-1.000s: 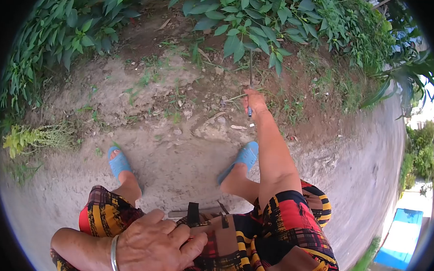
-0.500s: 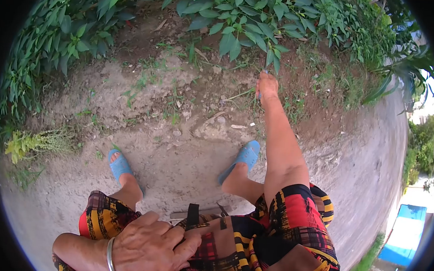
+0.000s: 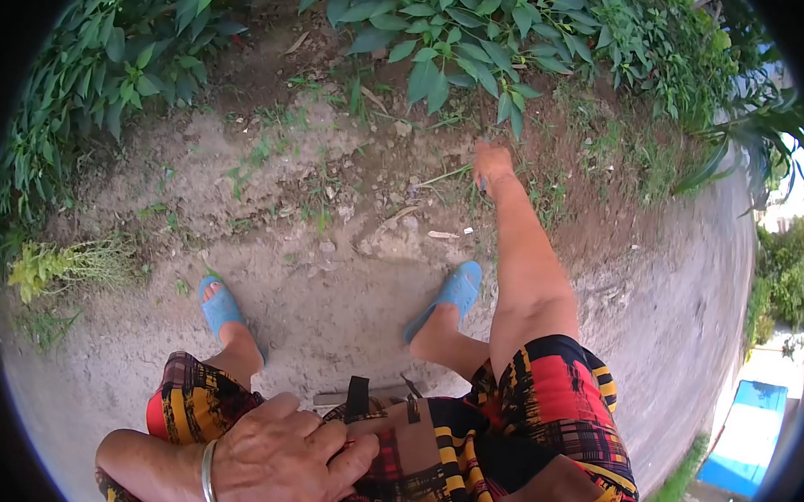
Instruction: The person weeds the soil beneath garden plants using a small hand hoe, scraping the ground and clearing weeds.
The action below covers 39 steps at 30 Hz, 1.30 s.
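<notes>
My right hand (image 3: 494,165) is stretched out low over the weedy soil, just below the overhanging leaves of a green bush (image 3: 465,47). Its fingers are wrapped round a slim tool, whose blue-grey end (image 3: 483,184) pokes out beneath the palm; the rest of the tool is hard to make out. A thin green stalk (image 3: 446,176) lies beside this hand. Near my body, my left hand (image 3: 281,457), with a silver bangle at the wrist, lies over my patterned clothing (image 3: 411,458). Its fingers are apart and loosely bent, with nothing visible in them.
My feet in blue slippers (image 3: 459,289) stand apart on bare packed earth (image 3: 328,302). More dense bushes (image 3: 96,67) grow at the upper left. A yellow-green plant (image 3: 60,267) lies at the left. A pale path (image 3: 687,290) runs along the right, beyond which stands a blue-and-white structure (image 3: 746,436).
My right hand has come slightly down and back from the leaves, and its wrist has turned. The dark tool part seen above it earlier no longer shows clearly. My left hand has barely moved.
</notes>
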### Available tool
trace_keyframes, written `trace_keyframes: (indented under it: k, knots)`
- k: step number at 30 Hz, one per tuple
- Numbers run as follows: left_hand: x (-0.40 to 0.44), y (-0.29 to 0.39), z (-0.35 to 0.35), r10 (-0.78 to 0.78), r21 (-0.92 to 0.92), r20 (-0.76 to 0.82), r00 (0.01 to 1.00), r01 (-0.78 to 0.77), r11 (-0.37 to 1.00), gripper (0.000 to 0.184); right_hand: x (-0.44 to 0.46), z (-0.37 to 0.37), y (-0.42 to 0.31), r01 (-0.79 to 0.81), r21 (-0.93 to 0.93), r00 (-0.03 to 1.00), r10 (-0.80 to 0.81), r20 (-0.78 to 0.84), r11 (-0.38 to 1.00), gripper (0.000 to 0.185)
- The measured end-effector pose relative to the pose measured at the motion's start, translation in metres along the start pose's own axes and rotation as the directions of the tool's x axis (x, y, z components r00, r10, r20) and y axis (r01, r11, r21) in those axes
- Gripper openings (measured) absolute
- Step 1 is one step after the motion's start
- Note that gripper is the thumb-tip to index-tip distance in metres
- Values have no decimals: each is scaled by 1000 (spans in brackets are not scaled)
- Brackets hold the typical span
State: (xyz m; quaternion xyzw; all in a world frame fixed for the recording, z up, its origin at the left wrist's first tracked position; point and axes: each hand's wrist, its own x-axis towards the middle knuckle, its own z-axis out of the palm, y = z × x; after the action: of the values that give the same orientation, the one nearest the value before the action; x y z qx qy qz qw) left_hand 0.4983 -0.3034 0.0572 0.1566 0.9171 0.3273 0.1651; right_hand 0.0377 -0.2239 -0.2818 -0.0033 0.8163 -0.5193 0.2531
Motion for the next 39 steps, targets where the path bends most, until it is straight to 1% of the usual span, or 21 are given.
trace_keyframes:
  k: [1, 3, 5, 6, 8, 9, 11, 12, 14, 15, 17, 18, 20, 21, 23, 27, 29, 32, 33, 35, 39]
  knots:
    - [-1, 1, 0, 2, 4, -1, 1000, -2, 1000, 46, 22, 1, 25, 46, -178, 999, -42, 28, 983, 15]
    - [-4, -1, 1, -26, 22, 43, 999, 25, 999, 46, -5, -4, 11, -14, -157, 998, 22, 51, 988, 17]
    - [-4, 2, 0, -7, 9, 15, 1000, 7, 1000, 46, -10, -28, 25, 218, -364, 965, -145, 218, 906, 16]
    - [-3, 2, -1, 2, 6, -23, 1000, -2, 1000, 46, -29, -31, 5, 225, -367, 964, -151, 219, 902, 16]
    - [-3, 3, -1, 2, 8, -5, 1000, -2, 1000, 46, -91, -29, -55, -158, -78, 978, 167, 125, 984, 14]
    - [-3, 4, -1, 3, 8, 15, 1000, -3, 1000, 45, -69, -26, -38, -162, -75, 977, 170, 125, 984, 14]
    - [-3, 4, -1, 7, 11, 10, 1000, -7, 1000, 46, -5, -21, -1, 125, -182, 990, -134, -34, 975, 14]
    - [-3, 5, -1, 10, 17, 3, 1000, -10, 1000, 46, -14, -17, -15, 128, -179, 990, -137, -40, 975, 14]
    - [-3, 5, 0, 12, 21, 0, 1000, -12, 1000, 46, -50, 0, -60, -81, -77, 996, 78, -44, 994, 41]
    - [-3, 5, 0, 9, 16, -2, 1000, -9, 1000, 47, -45, 2, -59, -78, -78, 996, 75, -43, 994, 41]
    - [-5, 6, 0, 8, 17, -10, 1000, -7, 1000, 47, -24, 8, -37, -119, -320, 970, 179, 164, 940, 36]
    - [-5, 6, 0, 10, 18, -16, 1000, -9, 1000, 47, -9, 1, -9, -121, -324, 970, 181, 163, 938, 36]
    - [-9, 6, 2, 5, 27, 6, 1000, -5, 1000, 46, 17, -19, 43, 315, -295, 916, -208, 342, 902, 14]
    - [-11, 6, 4, -5, 35, 30, 1000, 4, 999, 46, -10, -24, 26, 317, -298, 916, -209, 344, 901, 14]
    - [-14, 5, 7, 5, 39, 14, 1000, -6, 999, 46, -92, -32, -43, -182, -95, 963, 197, 187, 979, 15]
    - [-11, 6, 2, 41, 3, -37, 998, -41, 999, 46, -83, -34, -60, -176, -158, 981, 186, 51, 972, 15]
    - [-10, 7, -1, 40, 6, -35, 999, -40, 999, 46, -77, -18, -70, -49, 44, 998, 50, -23, 998, 17]
    - [-11, 4, 1, 28, -6, -7, 1000, -28, 1000, 46, -77, 8, -86, -21, 278, 997, 43, -71, 960, 21]
    - [-11, 3, 1, 23, -16, 15, 1000, -22, 1000, 47, -79, 15, -83, -23, 279, 996, 45, -73, 960, 21]
    - [-8, 5, 0, 39, -3, -16, 999, -40, 999, 47, -84, 23, -71, -220, 17, 971, 217, 103, 975, 25]
    - [-8, 6, -3, 50, 10, -23, 998, -50, 999, 48, -94, 16, -48, -160, -83, 964, 174, 203, 984, 27]
